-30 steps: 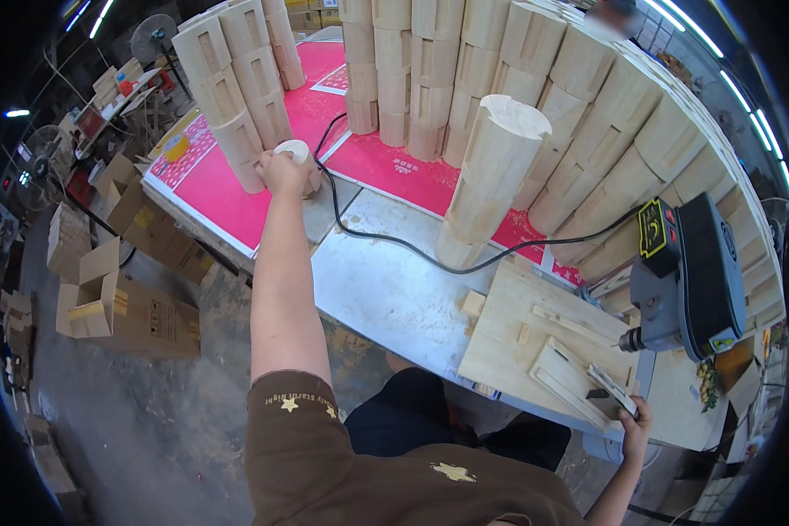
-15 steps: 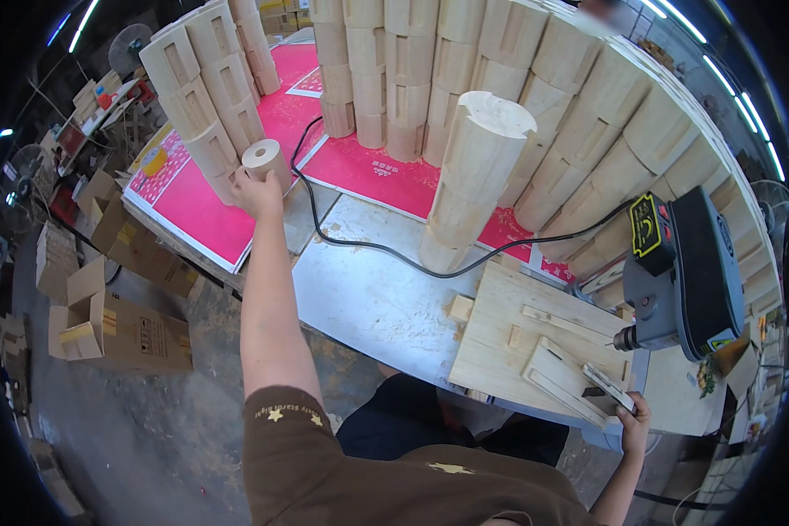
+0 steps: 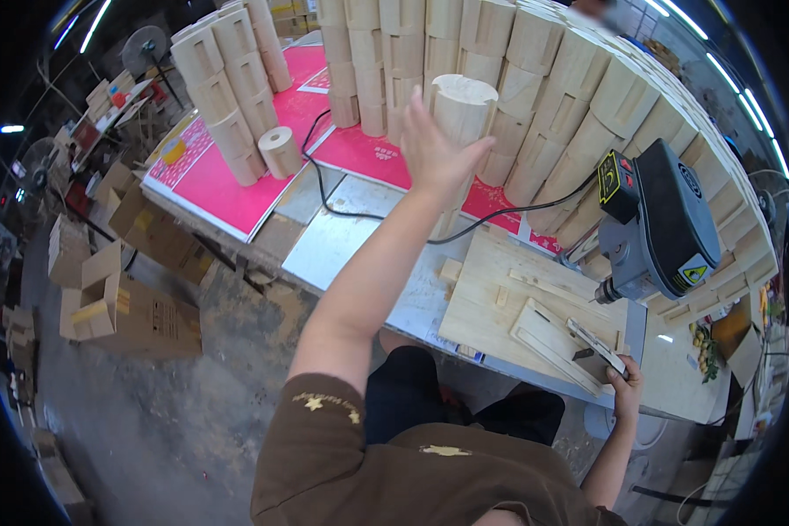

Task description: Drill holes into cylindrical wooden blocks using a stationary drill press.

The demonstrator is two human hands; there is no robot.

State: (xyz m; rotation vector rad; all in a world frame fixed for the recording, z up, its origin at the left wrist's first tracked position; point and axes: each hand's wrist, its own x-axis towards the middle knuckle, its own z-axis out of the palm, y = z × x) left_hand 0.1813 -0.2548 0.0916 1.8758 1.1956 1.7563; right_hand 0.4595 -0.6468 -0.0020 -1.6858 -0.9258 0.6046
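Yellow-labelled drill [image 3: 671, 210] near wooden column [image 3: 464, 110]

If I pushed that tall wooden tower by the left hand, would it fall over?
The tower would probably tip, because it's much taller than wide. Its sides look round, so it might roll once down. It seems made of wood, so it likely wouldn't bend.

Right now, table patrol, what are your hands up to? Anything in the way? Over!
Left hand open, in front of the wooden column, touch unclear. Right hand gripping the end of a pale bar. Black cable running past the column's foot.
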